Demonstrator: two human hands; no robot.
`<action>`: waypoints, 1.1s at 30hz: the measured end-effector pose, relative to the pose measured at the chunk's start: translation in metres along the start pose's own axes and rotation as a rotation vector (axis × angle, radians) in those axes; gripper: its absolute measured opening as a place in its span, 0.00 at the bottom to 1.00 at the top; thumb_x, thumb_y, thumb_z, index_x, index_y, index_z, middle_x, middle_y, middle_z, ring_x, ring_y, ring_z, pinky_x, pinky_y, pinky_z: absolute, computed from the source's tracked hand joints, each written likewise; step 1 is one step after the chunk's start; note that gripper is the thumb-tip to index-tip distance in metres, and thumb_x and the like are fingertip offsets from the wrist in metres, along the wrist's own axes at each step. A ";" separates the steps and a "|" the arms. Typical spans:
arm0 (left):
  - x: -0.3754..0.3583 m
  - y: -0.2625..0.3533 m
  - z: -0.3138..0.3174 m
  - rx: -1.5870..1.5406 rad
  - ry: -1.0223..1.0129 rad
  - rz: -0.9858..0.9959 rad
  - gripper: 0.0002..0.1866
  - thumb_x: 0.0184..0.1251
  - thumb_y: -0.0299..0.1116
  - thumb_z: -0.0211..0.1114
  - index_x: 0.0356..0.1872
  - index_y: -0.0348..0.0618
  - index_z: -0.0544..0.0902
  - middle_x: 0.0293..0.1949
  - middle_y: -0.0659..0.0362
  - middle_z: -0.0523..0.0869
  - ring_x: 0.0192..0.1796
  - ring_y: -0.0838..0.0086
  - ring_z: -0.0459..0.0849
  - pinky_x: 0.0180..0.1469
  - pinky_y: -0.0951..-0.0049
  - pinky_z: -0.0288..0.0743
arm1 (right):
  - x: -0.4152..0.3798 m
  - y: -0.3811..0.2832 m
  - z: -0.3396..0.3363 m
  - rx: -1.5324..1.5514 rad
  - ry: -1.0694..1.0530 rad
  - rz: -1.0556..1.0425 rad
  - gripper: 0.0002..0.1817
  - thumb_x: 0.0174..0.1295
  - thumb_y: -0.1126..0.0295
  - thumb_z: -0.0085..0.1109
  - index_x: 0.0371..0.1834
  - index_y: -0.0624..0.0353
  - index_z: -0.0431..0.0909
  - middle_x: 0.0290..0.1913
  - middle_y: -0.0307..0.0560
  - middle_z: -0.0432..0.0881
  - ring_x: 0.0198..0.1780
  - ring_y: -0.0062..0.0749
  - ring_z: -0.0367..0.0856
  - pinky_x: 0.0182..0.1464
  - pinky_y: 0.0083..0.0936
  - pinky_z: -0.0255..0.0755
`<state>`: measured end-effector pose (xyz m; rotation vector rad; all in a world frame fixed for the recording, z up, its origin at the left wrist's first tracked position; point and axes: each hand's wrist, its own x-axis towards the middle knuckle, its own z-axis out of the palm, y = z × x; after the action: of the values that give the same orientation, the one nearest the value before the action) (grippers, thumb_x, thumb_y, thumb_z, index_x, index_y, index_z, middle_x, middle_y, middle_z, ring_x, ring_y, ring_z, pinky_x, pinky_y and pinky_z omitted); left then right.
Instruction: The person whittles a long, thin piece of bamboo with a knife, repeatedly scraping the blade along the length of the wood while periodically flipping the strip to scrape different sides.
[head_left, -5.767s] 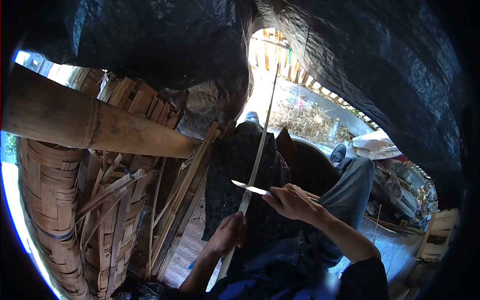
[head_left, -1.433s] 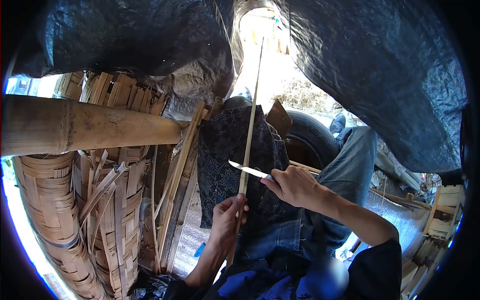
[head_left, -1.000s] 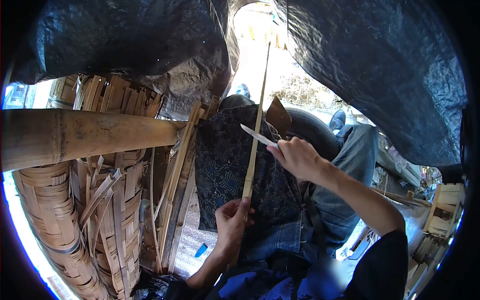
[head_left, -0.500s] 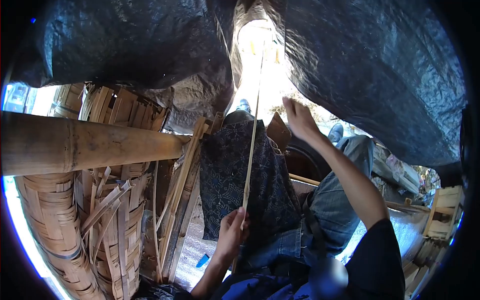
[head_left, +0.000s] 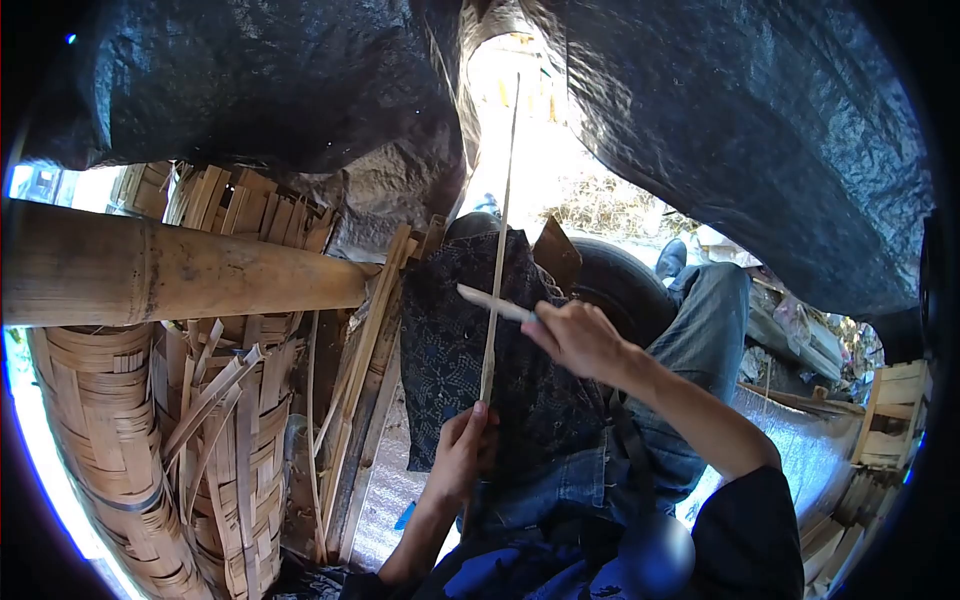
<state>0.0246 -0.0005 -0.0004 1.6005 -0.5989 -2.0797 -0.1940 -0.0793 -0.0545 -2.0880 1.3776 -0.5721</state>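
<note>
My left hand [head_left: 463,452] is closed around the lower end of a long thin bamboo strip [head_left: 498,290], thumb on top. The strip runs away from me over a dark patterned cloth [head_left: 435,370] draped on my leg and reaches into the bright gap ahead. My right hand [head_left: 578,342] is wrapped round the handle of a knife, the handle itself mostly hidden by the fingers. The pale knife blade [head_left: 483,298] points left and crosses the strip in this view, some way above my left hand.
A thick bamboo pole [head_left: 200,265] juts in from the left, above tall woven bamboo baskets [head_left: 95,420]. Split bamboo pieces [head_left: 365,400] lean beside the cloth. A dark tyre [head_left: 620,290] lies past my right hand. Black sheeting [head_left: 740,150] hangs ahead, and a wooden crate [head_left: 890,415] stands far right.
My right hand has come down and left from beyond the cloth, bringing the knife blade across the strip. My left hand keeps its hold, with little movement.
</note>
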 end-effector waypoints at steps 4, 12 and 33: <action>0.007 0.004 -0.016 -0.144 -0.033 -0.056 0.21 0.74 0.52 0.47 0.35 0.43 0.73 0.17 0.72 0.59 0.17 0.87 0.56 0.19 0.82 0.48 | 0.033 0.014 0.008 -0.125 0.065 -0.021 0.21 0.69 0.56 0.49 0.23 0.61 0.71 0.12 0.51 0.73 0.15 0.46 0.76 0.18 0.40 0.70; 0.004 0.000 -0.014 -0.062 -0.072 -0.024 0.24 0.75 0.54 0.41 0.34 0.42 0.73 0.15 0.67 0.63 0.14 0.82 0.58 0.16 0.81 0.53 | 0.054 0.018 -0.020 -0.144 0.112 0.130 0.17 0.69 0.60 0.50 0.27 0.63 0.69 0.15 0.51 0.73 0.17 0.45 0.75 0.20 0.37 0.66; 0.008 0.000 -0.016 -0.123 -0.134 -0.052 0.26 0.75 0.55 0.40 0.31 0.43 0.73 0.14 0.66 0.64 0.12 0.83 0.59 0.15 0.82 0.53 | 0.004 0.079 -0.051 1.024 0.156 0.935 0.20 0.74 0.50 0.36 0.43 0.55 0.70 0.15 0.35 0.64 0.11 0.19 0.58 0.13 0.20 0.54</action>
<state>0.0385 -0.0068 -0.0107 1.4312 -0.4685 -2.2300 -0.2779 -0.1192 -0.0690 -0.5178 1.4822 -0.7761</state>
